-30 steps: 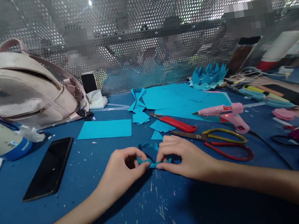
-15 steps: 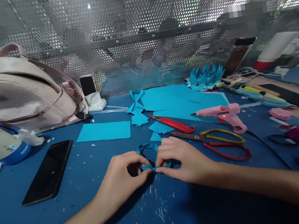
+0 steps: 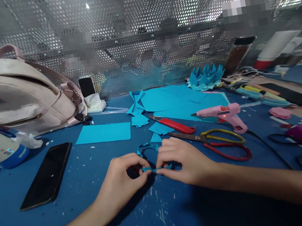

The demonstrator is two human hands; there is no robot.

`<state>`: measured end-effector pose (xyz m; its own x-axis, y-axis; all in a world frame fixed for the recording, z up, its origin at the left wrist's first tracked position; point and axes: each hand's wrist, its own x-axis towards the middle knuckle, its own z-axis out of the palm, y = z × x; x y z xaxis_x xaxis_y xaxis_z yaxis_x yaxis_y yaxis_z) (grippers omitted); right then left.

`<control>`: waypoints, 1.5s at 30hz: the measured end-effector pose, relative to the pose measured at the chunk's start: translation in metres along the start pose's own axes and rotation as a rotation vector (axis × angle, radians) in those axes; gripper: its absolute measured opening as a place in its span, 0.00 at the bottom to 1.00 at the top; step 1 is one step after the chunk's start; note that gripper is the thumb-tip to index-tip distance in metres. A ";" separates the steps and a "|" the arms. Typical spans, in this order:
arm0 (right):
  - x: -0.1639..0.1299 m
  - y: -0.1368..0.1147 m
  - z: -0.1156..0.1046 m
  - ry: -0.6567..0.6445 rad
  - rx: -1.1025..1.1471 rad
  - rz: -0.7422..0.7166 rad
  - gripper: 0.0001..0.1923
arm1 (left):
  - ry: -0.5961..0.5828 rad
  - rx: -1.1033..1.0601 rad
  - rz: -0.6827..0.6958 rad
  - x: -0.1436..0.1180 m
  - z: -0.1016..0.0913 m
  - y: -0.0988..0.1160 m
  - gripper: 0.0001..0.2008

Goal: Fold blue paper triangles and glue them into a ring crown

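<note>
Blue paper, a small folded strip (image 3: 151, 169), is pinched at the middle of a dark blue table (image 3: 70, 217), held low against it. Left hand (image 3: 123, 180) grips the strip's left end between thumb and fingertips; right hand (image 3: 183, 159) grips its right end the same way, the two hands nearly touching. Just beyond the right hand lie scissors (image 3: 216, 144) with yellow and red handles, a red utility knife (image 3: 174, 124) and a pink glue gun (image 3: 222, 114). Cut blue paper sheets (image 3: 177, 99) lie farther back. A black phone (image 3: 47, 174) rests well to the left, near a pale backpack (image 3: 19, 95).
</note>
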<state>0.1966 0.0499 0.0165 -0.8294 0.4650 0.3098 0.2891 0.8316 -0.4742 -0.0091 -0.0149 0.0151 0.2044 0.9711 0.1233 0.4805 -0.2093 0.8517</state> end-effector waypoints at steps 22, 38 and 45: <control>-0.003 0.004 0.002 0.066 0.009 -0.035 0.04 | -0.003 0.080 0.235 -0.005 0.001 -0.010 0.05; -0.013 -0.002 0.007 0.048 -0.576 -0.356 0.07 | 0.119 0.906 0.742 -0.024 0.013 -0.008 0.17; -0.016 -0.011 0.000 -0.116 -0.550 -0.283 0.06 | 0.090 0.915 0.769 -0.034 0.018 -0.008 0.22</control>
<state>0.2061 0.0335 0.0165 -0.9473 0.1933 0.2554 0.2285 0.9666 0.1159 -0.0046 -0.0485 -0.0056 0.6610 0.5529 0.5074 0.6945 -0.7068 -0.1345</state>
